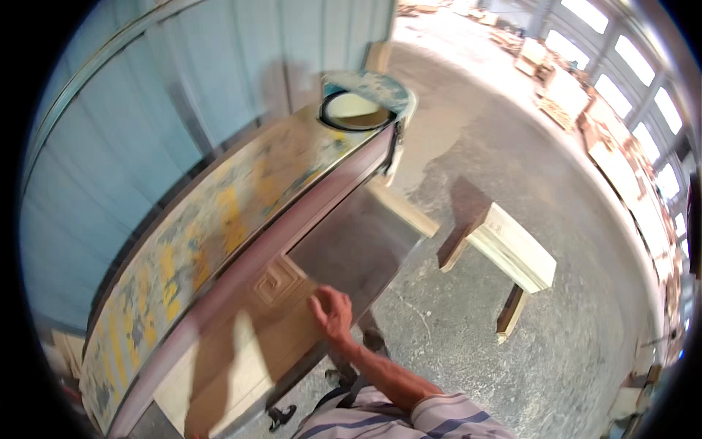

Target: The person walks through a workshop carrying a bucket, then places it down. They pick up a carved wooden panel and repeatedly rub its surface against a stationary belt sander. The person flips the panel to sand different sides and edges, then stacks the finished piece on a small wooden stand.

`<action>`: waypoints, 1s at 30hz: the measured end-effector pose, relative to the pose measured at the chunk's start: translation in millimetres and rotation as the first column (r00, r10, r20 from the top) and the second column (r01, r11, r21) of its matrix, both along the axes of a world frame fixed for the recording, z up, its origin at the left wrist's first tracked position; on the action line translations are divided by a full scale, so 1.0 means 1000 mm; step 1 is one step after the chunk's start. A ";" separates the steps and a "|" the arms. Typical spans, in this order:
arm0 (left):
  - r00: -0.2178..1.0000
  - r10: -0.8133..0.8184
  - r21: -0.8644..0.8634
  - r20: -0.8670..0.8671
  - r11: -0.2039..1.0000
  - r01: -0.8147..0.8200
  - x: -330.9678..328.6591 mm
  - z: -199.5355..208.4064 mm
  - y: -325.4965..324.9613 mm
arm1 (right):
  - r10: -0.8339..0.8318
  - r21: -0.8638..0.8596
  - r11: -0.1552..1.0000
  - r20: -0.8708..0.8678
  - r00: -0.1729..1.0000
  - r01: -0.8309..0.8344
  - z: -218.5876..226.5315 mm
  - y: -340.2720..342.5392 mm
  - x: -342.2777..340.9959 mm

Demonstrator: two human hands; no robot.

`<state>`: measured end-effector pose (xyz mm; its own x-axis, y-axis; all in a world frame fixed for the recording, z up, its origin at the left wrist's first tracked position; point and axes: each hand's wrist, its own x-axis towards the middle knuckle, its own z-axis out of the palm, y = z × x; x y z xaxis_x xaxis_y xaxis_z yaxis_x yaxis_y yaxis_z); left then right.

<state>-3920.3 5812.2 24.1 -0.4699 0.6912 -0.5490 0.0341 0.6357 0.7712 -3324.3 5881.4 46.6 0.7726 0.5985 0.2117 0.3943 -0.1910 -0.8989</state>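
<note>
A long wooden panel (292, 319) with a carved square-spiral pattern (278, 281) at its far end lies flat on a dark metal table (349, 241). One long side of it is up against the pinkish belt (241, 274) of a long belt sander. My right hand (334, 313) is at the panel's far corner, on the side nearer to me, its fingers bent over the edge. Shadows fall across the panel's pale surface, and its near end runs toward the lower edge of the view. I cannot make out my left hand.
The sander's worn yellow-and-grey top (219, 212) leads to a round drum opening (356, 111). A wooden strip (404, 207) crosses the table's far end. Right of it, a pale wooden bench-like piece (512, 249) stands on the concrete floor. Blue metal sheeting (241, 66) rises behind the machine.
</note>
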 end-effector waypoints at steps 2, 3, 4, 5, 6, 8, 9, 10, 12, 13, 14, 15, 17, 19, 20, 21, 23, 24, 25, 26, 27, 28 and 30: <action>0.978 -0.169 -0.096 -0.124 0.983 0.158 -0.017 -0.010 0.002 | -0.035 -0.043 0.999 -0.077 0.996 0.032 0.009 0.001 0.007; 0.987 -0.106 -0.057 -0.125 0.993 0.099 -0.033 -0.030 0.004 | -0.063 -0.052 0.997 -0.092 0.994 0.059 0.009 0.001 0.012; 0.983 -0.156 -0.014 -0.098 0.988 0.156 -0.029 -0.028 0.003 | -0.090 -0.067 0.994 -0.106 0.990 0.083 0.009 0.002 0.017; 0.983 -0.166 0.080 -0.081 0.982 0.173 0.042 0.022 0.007 | -0.132 -0.074 0.989 -0.109 0.985 0.125 0.010 0.003 0.025; 0.985 -0.161 0.029 -0.064 0.986 0.163 0.038 0.022 0.006 | -0.159 -0.079 0.986 -0.124 0.979 0.150 0.014 0.003 0.031; 0.985 -0.162 0.000 -0.060 0.987 0.162 0.041 0.001 0.008 | -0.204 -0.084 0.977 -0.114 0.972 0.195 0.019 0.007 0.046; 0.981 -0.166 0.024 -0.098 0.985 0.169 0.049 -0.001 0.008 | -0.220 -0.082 0.974 -0.114 0.969 0.212 0.020 0.007 0.057; 0.988 -0.127 0.046 -0.085 0.990 0.131 0.044 -0.019 0.011 | -0.235 -0.081 0.971 -0.113 0.965 0.227 0.021 0.008 0.069; 0.995 -0.048 0.017 -0.084 0.999 0.049 0.056 -0.039 0.018 | -0.269 -0.083 0.962 -0.115 0.956 0.261 0.014 0.015 0.092; 0.995 -0.016 -0.032 -0.094 0.999 0.014 0.070 -0.042 0.023 | -0.288 -0.085 0.956 -0.114 0.951 0.279 0.013 0.018 0.104; 0.993 -0.086 -0.041 -0.084 0.996 0.083 0.063 -0.055 0.020 | -0.297 -0.079 0.953 -0.074 0.952 0.292 0.015 0.022 0.114; 0.969 -0.157 0.012 -0.192 0.987 0.162 0.121 -0.009 0.017 | -0.306 -0.082 0.950 -0.060 0.950 0.300 0.017 0.025 0.123; 0.970 -0.195 -0.136 -0.142 0.975 0.176 0.093 -0.042 0.027 | -0.331 -0.090 0.941 -0.031 0.943 0.327 0.013 0.028 0.145; 0.981 -0.147 -0.150 -0.127 0.980 0.128 0.114 -0.036 0.029 | -0.359 -0.077 0.931 -0.035 0.933 0.356 0.013 0.026 0.158; 0.985 -0.119 -0.164 -0.127 0.982 0.097 0.124 -0.032 0.027 | -0.359 -0.073 0.932 -0.043 0.932 0.356 0.016 0.025 0.159; 0.988 -0.091 -0.180 -0.122 0.981 0.068 0.132 -0.029 0.025 | -0.360 -0.070 0.932 -0.049 0.932 0.357 0.017 0.024 0.159; 0.993 -0.058 -0.210 -0.102 0.977 0.035 0.133 -0.027 0.026 | -0.333 -0.114 0.940 -0.087 0.939 0.323 0.018 0.017 0.157; 0.996 -0.025 -0.196 -0.091 0.981 0.007 0.102 -0.050 0.026 | -0.318 -0.131 0.944 -0.110 0.942 0.303 0.016 0.016 0.156; 0.997 0.007 -0.178 -0.073 0.984 -0.020 0.071 -0.074 0.026 | -0.302 -0.103 0.950 -0.079 0.950 0.294 0.012 0.012 0.152; 0.996 -0.010 -0.169 -0.087 0.986 -0.005 0.067 -0.076 0.023 | -0.281 -0.074 0.958 -0.044 0.959 0.277 0.007 0.010 0.141; 0.996 -0.019 -0.149 -0.088 0.989 0.005 0.078 -0.071 0.025 | -0.247 -0.048 0.968 -0.014 0.969 0.246 0.002 0.012 0.129; 0.995 -0.022 -0.137 -0.095 0.991 0.009 0.091 -0.066 0.026 | -0.225 -0.058 0.973 -0.023 0.974 0.224 0.002 0.012 0.115; 0.995 -0.040 -0.119 -0.094 0.992 0.028 0.111 -0.053 0.030 | -0.183 -0.088 0.980 -0.041 0.982 0.179 0.013 0.012 0.090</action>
